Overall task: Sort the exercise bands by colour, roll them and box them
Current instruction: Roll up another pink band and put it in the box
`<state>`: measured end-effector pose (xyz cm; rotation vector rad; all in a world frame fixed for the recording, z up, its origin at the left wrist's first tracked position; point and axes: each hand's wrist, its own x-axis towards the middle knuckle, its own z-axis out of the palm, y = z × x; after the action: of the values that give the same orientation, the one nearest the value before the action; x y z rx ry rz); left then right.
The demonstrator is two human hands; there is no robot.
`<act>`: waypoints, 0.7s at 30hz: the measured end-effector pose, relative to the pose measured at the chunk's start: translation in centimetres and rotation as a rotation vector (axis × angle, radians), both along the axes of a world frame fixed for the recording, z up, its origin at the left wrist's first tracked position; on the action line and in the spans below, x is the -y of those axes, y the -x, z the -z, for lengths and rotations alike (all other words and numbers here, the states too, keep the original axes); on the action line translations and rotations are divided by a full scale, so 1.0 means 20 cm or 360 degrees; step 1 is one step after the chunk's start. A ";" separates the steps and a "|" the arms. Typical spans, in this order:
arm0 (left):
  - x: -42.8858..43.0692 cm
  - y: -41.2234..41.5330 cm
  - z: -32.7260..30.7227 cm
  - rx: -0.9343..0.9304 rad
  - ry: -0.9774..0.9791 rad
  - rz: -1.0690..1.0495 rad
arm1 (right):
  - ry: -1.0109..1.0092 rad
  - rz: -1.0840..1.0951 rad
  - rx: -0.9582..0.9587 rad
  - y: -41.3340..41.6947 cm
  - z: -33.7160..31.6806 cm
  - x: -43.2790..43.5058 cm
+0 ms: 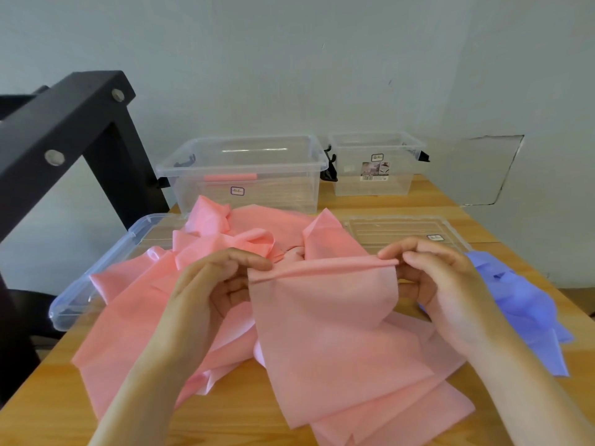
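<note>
Rolling pink band [322, 317], our left hand [206, 284] and right hand [450, 284] pinching it | boxed: one roll [230, 177] | remaining: pink heap [135, 300], purple bands [521, 300]

A: Can any writing be read?
B: None. The large clear box [289, 191] bears a small framed sticker [237, 190], the small clear box [401, 183] a paper label [375, 171] with a barcode, and the flat lid [394, 229] another sticker [435, 237]. All the print is too blurred to read.
</note>
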<state>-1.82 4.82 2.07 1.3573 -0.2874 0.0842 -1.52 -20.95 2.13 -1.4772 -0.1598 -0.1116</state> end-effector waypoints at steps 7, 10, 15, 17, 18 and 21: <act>0.03 0.00 0.01 0.0098 -0.0504 -0.0344 | 0.0178 0.0112 0.0118 0.02 -0.01 -0.02; 0.03 0.00 0.02 0.0132 -0.0544 -0.0347 | 0.0225 0.0084 0.0096 0.02 0.00 -0.02; 0.04 0.01 0.01 0.0128 -0.0504 -0.0292 | 0.0224 0.0124 0.0136 0.02 0.00 -0.02; 0.04 0.02 0.01 0.0122 -0.0490 -0.0247 | 0.0207 0.0088 0.0097 0.02 0.01 -0.03; 0.04 0.02 0.01 0.0119 -0.0477 -0.0231 | 0.0173 0.0053 0.0064 0.02 0.00 -0.03; 0.04 0.02 0.00 0.0038 -0.0313 -0.0154 | 0.0116 0.0001 0.0049 0.02 0.00 -0.03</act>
<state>-2.24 4.07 2.13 1.5665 -0.2553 0.1562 -1.91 -20.33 2.17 -1.5487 -0.1900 -0.1306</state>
